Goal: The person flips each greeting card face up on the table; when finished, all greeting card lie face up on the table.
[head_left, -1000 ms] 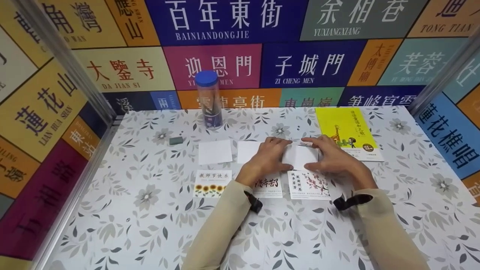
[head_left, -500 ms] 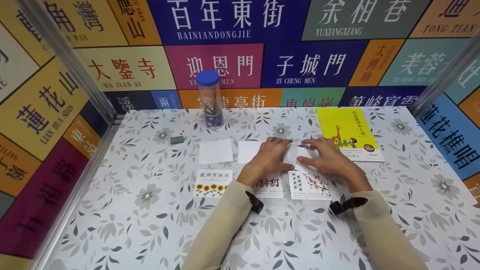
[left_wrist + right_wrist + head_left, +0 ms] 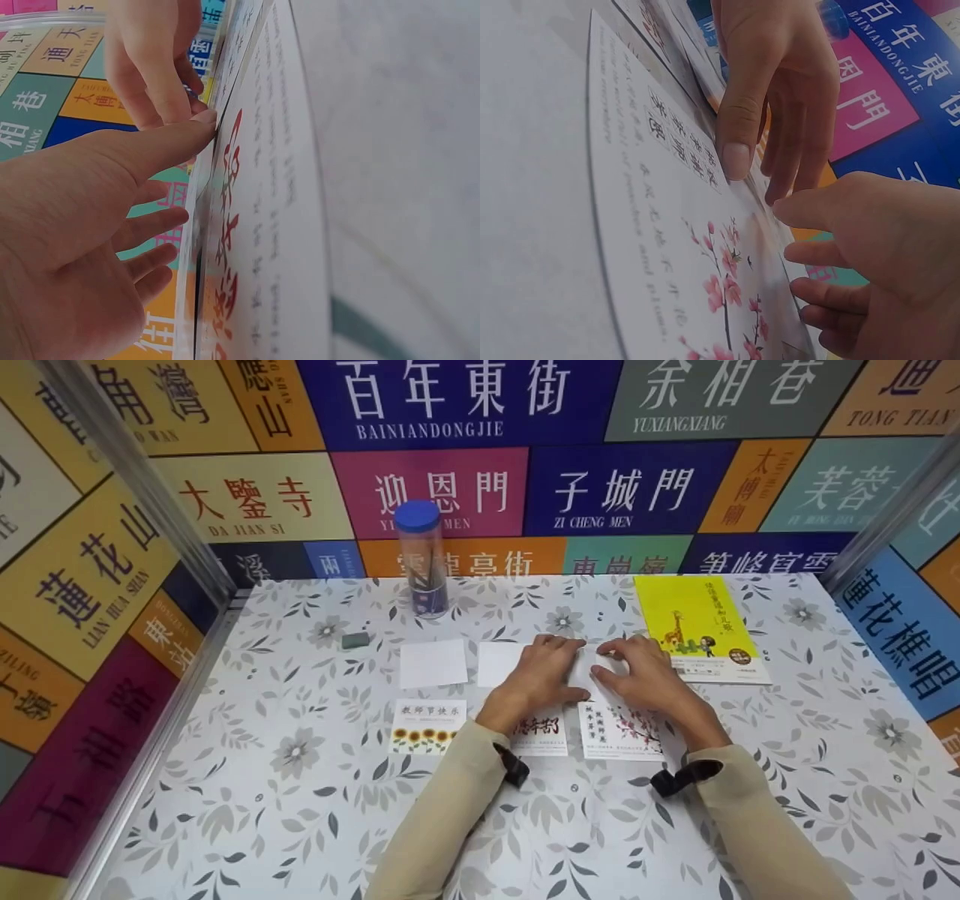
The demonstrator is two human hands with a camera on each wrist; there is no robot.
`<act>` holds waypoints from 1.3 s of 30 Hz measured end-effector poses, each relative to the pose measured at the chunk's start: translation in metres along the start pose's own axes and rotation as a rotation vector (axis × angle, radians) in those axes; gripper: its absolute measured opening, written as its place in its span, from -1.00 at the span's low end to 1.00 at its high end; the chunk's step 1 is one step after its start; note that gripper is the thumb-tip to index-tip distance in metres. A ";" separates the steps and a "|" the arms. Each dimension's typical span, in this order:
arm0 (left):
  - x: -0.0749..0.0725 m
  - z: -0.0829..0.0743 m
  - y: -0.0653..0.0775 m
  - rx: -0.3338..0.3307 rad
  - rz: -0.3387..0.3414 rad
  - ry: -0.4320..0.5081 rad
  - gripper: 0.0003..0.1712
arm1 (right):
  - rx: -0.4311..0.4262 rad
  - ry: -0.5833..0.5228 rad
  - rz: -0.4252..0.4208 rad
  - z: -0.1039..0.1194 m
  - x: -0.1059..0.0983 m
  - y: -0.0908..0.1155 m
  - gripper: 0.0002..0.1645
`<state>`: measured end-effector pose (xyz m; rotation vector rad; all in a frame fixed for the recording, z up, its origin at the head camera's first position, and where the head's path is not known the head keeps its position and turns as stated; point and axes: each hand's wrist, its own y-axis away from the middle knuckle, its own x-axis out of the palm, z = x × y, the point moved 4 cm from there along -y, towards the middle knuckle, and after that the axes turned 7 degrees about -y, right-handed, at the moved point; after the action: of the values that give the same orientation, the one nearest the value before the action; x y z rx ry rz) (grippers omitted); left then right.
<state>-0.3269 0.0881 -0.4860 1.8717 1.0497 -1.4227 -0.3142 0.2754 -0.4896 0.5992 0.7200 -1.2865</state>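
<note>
My left hand [image 3: 532, 679] rests at the left of a blank white card [image 3: 586, 671] in the back row, thumb and fingers spread apart. Over the card's right part lies my right hand [image 3: 646, 675], its fingertips pointing left. Both hands hide much of this card. In front are a card with pink blossoms [image 3: 630, 731] and one with red calligraphy [image 3: 544, 739], partly covered by the left forearm. The left wrist view shows the left thumb [image 3: 172, 146] extended along a card edge, other fingers loose. Loosely extended right fingers [image 3: 829, 296] show in the right wrist view.
Two more blank cards [image 3: 433, 664] lie to the left, above a sunflower card [image 3: 426, 727]. A grey-green eraser [image 3: 355, 640] and a blue-capped clear tube [image 3: 421, 559] stand farther back. The yellow booklet [image 3: 694, 619] lies right of the hands. Patterned panels [image 3: 442, 491] enclose the table.
My right hand has slid left across the blank card, closer to my left hand, and covers more of it. The left hand has stayed nearly still.
</note>
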 end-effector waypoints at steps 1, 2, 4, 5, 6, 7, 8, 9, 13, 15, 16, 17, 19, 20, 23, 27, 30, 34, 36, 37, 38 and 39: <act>0.000 0.000 0.000 -0.002 0.000 -0.002 0.00 | 0.004 -0.003 -0.006 0.000 0.000 0.000 -0.43; 0.000 0.000 0.000 -0.004 0.000 -0.003 0.00 | 0.011 -0.011 -0.011 -0.001 -0.001 -0.001 -0.45; 0.001 0.000 0.000 -0.009 0.001 -0.002 0.00 | 0.025 -0.036 -0.023 -0.002 -0.003 -0.002 -0.47; 0.001 0.000 0.000 -0.011 0.002 0.004 0.01 | 0.029 -0.051 -0.031 -0.002 -0.004 -0.002 -0.49; 0.001 0.001 -0.001 -0.012 0.002 0.018 0.02 | 0.034 -0.067 -0.042 -0.002 -0.006 -0.002 -0.52; 0.001 0.001 -0.001 -0.014 0.000 0.038 0.03 | 0.033 -0.080 -0.059 -0.002 -0.007 -0.002 -0.55; 0.001 0.002 -0.001 -0.013 -0.006 0.064 0.03 | 0.031 -0.091 -0.080 -0.001 -0.009 -0.002 -0.57; 0.001 0.003 -0.002 -0.010 -0.014 0.105 0.02 | 0.027 -0.097 -0.103 0.000 -0.011 -0.002 -0.60; -0.001 0.010 -0.003 0.017 -0.083 0.438 -0.13 | -0.027 -0.111 -0.225 0.005 -0.020 0.000 -0.68; -0.004 0.013 -0.003 0.044 -0.127 0.641 -0.26 | -0.056 -0.152 -0.273 0.008 -0.024 0.002 -0.71; -0.006 0.015 -0.002 0.057 -0.150 0.727 -0.33 | -0.074 -0.173 -0.293 0.010 -0.027 0.003 -0.72; -0.007 0.016 -0.002 0.069 -0.170 0.795 -0.41 | -0.092 -0.197 -0.310 0.012 -0.029 0.004 -0.74; -0.011 0.017 -0.001 0.100 -0.189 0.891 -0.55 | -0.110 -0.247 -0.337 0.014 -0.034 0.005 -0.71; -0.012 0.018 0.000 0.118 -0.188 0.921 -0.61 | -0.116 -0.264 -0.347 0.016 -0.036 0.006 -0.66; -0.014 0.017 0.001 0.165 -0.172 0.954 -0.71 | -0.134 -0.307 -0.394 0.018 -0.043 0.008 -0.50; -0.016 0.016 0.001 0.170 -0.236 0.859 -0.66 | -0.189 -0.396 -0.378 0.020 -0.048 0.010 -0.56; -0.018 0.019 0.000 0.106 -0.327 0.722 -0.46 | -0.236 -0.449 -0.263 0.020 -0.046 0.010 -0.71; -0.019 0.025 -0.001 0.058 -0.368 0.674 -0.25 | -0.251 -0.444 -0.138 0.016 -0.041 0.008 -0.72; -0.019 0.028 -0.001 0.047 -0.358 0.705 -0.36 | -0.231 -0.414 -0.144 0.013 -0.041 0.007 -0.66; -0.019 0.029 0.000 0.040 -0.346 0.713 -0.45 | -0.215 -0.390 -0.163 0.011 -0.042 0.006 -0.61; -0.019 0.031 0.000 0.030 -0.323 0.720 -0.56 | -0.195 -0.363 -0.185 0.009 -0.043 0.005 -0.57; -0.018 0.031 0.001 0.024 -0.289 0.720 -0.65 | -0.177 -0.334 -0.206 0.007 -0.043 0.005 -0.54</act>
<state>-0.3448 0.0577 -0.4775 2.3934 1.6940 -0.8898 -0.3141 0.2983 -0.4518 0.1614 0.6188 -1.4516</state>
